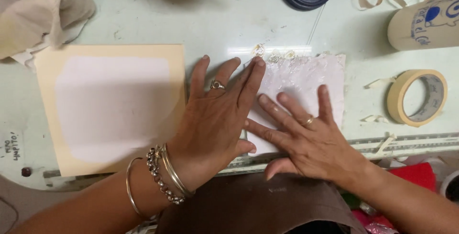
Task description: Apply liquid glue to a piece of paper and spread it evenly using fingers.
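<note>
Your brown apron [258, 200] fills the bottom edge, closest to the lens, and your two forearms reach out over it onto the pale green table [201, 18]. Your left hand [215, 117] lies flat, fingers spread and straight, gripping nothing; its fingertips press on the left edge and top left corner of a pink textured sheet [306, 78], while the palm rests just off it. That hand wears a ring, and several bracelets [165, 174] circle the wrist. Your right hand [306, 136] also lies open and flat, palm down on the lower part of the same pink sheet, fingers fanned toward its middle, holding nothing. The sheet sits in the centre of the table, its near edge close to a metal ruler [406, 144] running along the table's front.

Just left of your left hand lies a cream card [114, 54] with a pale painted rectangle on it, touching or nearly touching the hand's edge. To the right, well apart from the sheet, rests a roll of masking tape [418, 97]. A beige cloth [38, 9] is bunched at the upper left corner.
</note>
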